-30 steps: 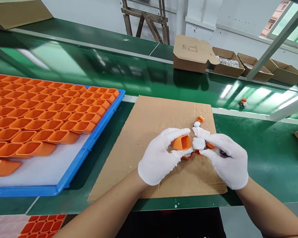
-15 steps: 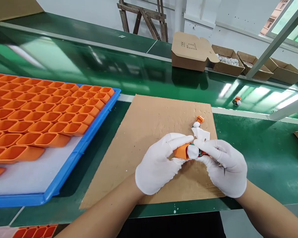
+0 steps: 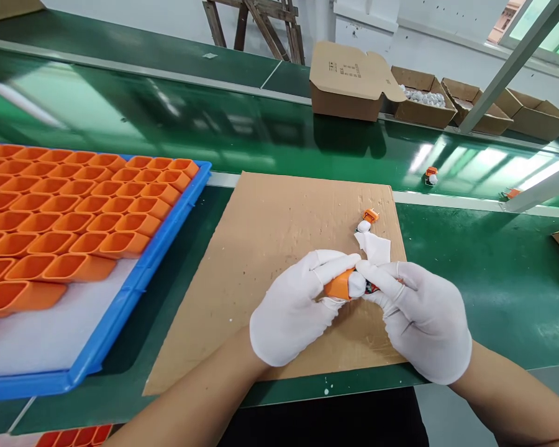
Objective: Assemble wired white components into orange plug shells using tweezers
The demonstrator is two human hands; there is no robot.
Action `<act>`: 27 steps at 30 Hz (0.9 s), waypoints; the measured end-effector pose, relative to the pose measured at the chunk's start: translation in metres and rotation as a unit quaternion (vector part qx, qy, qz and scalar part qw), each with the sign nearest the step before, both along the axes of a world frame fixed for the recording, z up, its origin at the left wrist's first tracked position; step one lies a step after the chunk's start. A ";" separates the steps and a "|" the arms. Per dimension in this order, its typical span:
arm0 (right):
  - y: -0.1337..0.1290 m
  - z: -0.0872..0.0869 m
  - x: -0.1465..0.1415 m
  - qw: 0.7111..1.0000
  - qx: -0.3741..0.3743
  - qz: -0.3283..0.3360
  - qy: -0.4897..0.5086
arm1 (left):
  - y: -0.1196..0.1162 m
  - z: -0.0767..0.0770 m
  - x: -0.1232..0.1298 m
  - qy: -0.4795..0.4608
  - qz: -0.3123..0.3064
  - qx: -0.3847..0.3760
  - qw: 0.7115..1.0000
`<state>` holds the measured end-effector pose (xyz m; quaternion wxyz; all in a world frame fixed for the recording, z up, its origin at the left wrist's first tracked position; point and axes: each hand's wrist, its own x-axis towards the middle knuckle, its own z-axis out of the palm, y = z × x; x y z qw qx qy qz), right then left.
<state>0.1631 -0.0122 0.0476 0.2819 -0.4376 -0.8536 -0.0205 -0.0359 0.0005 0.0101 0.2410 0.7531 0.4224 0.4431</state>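
Note:
My left hand, in a white glove, pinches an orange plastic sleeve between thumb and fingers. At the sleeve's open right end sits a round white part, joined to a small circuit board. My right hand, also gloved, grips that circuit board, and its fingers cover most of it. How deep the white part sits in the sleeve I cannot tell. Just beyond the hands, a white piece of sheet and another small orange-and-white assembly lie on the cardboard sheet.
On the left stands a blue tray holding rows of orange sleeves. Behind the cardboard runs a shiny green belt carrying a small assembly and an orange piece. Cardboard boxes line the far side; a metal post slants at right.
The view has shifted slightly, moving most of the scene left. An orange piece has come into sight by the post on the belt. Both hands keep their hold on the sleeve and circuit board.

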 end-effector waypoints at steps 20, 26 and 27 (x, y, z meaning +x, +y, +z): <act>0.009 0.012 -0.004 0.955 -0.142 -0.026 0.258 | -0.001 0.004 0.007 -0.084 0.077 -0.106 0.988; 0.013 0.008 -0.006 0.930 -0.226 0.007 0.289 | 0.000 0.007 0.004 -0.125 0.010 -0.052 0.991; 0.010 0.007 -0.007 0.938 -0.205 0.006 0.279 | -0.001 0.006 0.004 -0.129 0.006 -0.049 0.990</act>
